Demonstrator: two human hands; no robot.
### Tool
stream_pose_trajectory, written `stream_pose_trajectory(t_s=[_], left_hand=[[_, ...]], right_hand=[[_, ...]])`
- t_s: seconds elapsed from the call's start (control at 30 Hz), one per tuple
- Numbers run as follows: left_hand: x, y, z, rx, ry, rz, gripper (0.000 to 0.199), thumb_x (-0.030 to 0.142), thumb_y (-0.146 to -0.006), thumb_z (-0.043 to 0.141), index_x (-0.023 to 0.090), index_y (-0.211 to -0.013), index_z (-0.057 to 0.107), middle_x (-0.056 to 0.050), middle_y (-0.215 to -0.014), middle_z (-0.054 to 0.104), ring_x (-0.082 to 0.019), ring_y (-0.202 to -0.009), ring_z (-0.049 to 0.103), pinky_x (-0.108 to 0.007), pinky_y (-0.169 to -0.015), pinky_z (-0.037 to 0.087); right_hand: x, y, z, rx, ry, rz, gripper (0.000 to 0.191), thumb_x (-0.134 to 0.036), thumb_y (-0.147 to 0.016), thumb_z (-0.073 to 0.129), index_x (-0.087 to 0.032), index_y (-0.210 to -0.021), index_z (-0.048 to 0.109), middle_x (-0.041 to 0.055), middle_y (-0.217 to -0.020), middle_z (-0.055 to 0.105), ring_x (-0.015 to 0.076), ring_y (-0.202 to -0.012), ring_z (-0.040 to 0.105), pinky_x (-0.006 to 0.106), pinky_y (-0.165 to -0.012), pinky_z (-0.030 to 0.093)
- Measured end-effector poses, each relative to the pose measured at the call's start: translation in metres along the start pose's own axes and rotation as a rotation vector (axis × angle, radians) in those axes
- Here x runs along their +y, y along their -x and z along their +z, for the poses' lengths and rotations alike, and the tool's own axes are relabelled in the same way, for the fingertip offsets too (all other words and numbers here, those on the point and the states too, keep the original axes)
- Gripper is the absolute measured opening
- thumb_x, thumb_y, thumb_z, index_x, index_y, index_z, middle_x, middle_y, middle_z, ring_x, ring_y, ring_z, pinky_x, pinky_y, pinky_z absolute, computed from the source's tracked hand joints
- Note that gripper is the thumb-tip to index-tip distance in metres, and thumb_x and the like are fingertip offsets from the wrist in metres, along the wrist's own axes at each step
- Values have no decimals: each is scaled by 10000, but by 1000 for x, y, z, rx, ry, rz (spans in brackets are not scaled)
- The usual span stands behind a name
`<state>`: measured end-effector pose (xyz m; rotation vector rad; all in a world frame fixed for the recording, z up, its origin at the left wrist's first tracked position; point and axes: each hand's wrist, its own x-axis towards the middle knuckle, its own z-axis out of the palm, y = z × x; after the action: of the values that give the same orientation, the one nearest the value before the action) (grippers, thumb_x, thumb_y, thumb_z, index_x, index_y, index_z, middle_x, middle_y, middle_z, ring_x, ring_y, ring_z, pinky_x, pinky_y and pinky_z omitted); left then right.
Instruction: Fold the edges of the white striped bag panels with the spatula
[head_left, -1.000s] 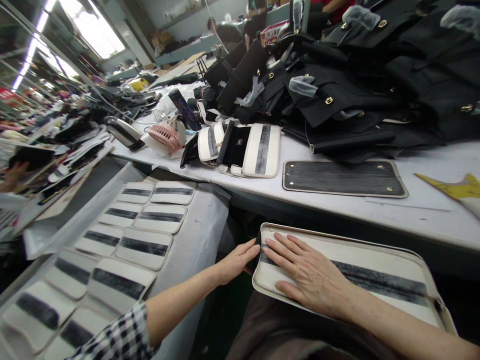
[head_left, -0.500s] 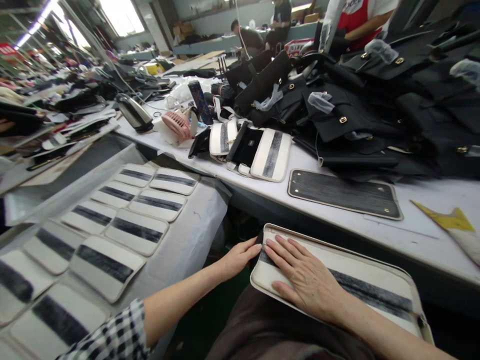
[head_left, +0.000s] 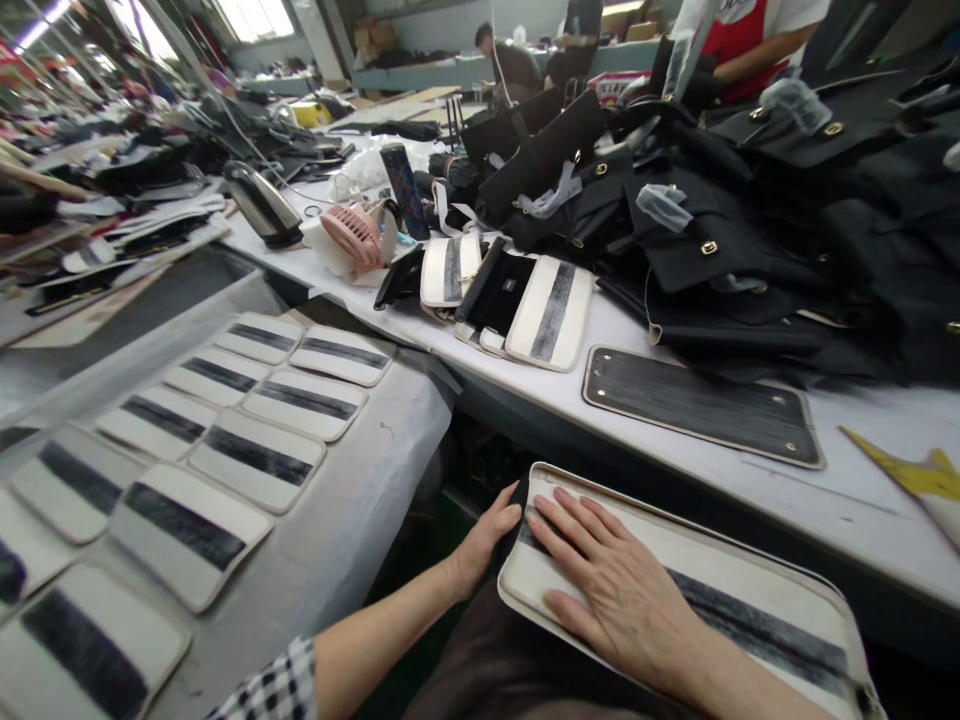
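A long cream panel [head_left: 757, 570] with a raised rim and a dark stripe lies across my lap, tilted down to the right. My right hand [head_left: 607, 580] rests flat on its left part, palm down, fingers spread. At the panel's left end, my left hand [head_left: 487, 535] pinches the black edge piece [head_left: 513, 515], its thumb near the rim. Rows of cream pieces with dark stripes [head_left: 259, 455] lie on the covered table to the left.
On the white table [head_left: 862, 510] ahead are a dark board [head_left: 701, 405], cream bag parts [head_left: 551, 312], a pink fan [head_left: 352, 235], a metal kettle [head_left: 262, 205] and a heap of black bags [head_left: 720, 200]. A person in a red apron [head_left: 750, 50] is behind.
The view has shifted slightly, so the tables appear lower and farther out. My left hand has turned a little upward at the panel's end; my right hand stays flat on it.
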<state>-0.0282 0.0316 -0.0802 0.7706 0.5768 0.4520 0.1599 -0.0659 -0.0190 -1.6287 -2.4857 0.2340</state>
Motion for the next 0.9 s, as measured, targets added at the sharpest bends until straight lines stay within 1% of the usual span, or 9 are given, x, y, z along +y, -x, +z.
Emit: stream_pose_trajectory(t_s=[0.13,0.3,0.4,0.53,0.67,0.73,0.8,0.83,0.9], left_hand=[[-10,-2,3,54,78,12,561,438,-888,570,200,-1386,469,-118,-1409,527,-322,-1333,443,-484,-1132,308],[-4,-6,-5,108,-174,121,577,408,-852,628,241,-1385,481,-76,-1408,530,-295,-1311,461,-447,-1131,313],[0,-6,-8,107,-318,168,520,400,-872,608,254,-1362,517,-45,-1406,536,-274,-1312,455,-411,-1134,305],[3,-4,-7,108,-381,198,508,422,-888,572,230,-1354,511,-47,-1345,579,-268,-1247,504,-395,-1085,357],[3,-4,-6,125,-387,197,526,431,-881,570,203,-1350,506,-62,-1335,582,-273,-1233,507,-390,-1080,351],[3,-4,-6,139,-389,197,530,433,-870,580,192,-1337,518,-70,-1325,585,-280,-1229,505,-395,-1084,339],[2,-5,-7,150,-386,197,528,438,-862,581,186,-1324,530,-73,-1314,587,-285,-1227,504,-397,-1082,336],[1,-5,-7,153,-382,198,527,439,-858,580,185,-1318,533,-74,-1311,587,-286,-1229,503,-397,-1080,337],[-2,-6,-7,154,-369,198,525,438,-854,573,185,-1312,534,-76,-1313,583,-287,-1234,500,-395,-1076,342]], right_hand=[[0,1,0,-28,-24,5,707,-446,-950,514,-249,-1550,196,37,-1590,168,287,-1451,186,514,-1158,282],[2,5,-2,4,-150,49,781,-466,-948,510,-177,-1561,121,81,-1583,203,256,-1448,206,468,-1176,280],[5,9,-4,28,-281,70,748,-515,-960,463,-199,-1558,143,87,-1581,210,265,-1451,195,478,-1178,264],[5,11,-11,73,-451,117,732,-575,-977,390,-219,-1560,128,100,-1602,115,290,-1457,161,512,-1170,246],[3,12,-17,102,-596,159,716,-557,-966,448,-239,-1551,184,97,-1604,100,302,-1460,137,538,-1174,197],[4,12,-15,176,-714,205,666,-534,-969,454,-252,-1533,242,86,-1606,97,306,-1458,140,550,-1167,209],[7,13,-8,326,-850,265,586,-499,-976,449,-257,-1495,325,71,-1607,96,308,-1457,146,558,-1161,231],[9,13,-4,423,-918,302,537,-472,-980,449,-253,-1464,376,71,-1603,128,306,-1454,168,557,-1159,245],[15,14,5,614,-1040,395,432,-410,-983,459,-230,-1375,485,102,-1535,320,303,-1403,313,557,-1139,305]])
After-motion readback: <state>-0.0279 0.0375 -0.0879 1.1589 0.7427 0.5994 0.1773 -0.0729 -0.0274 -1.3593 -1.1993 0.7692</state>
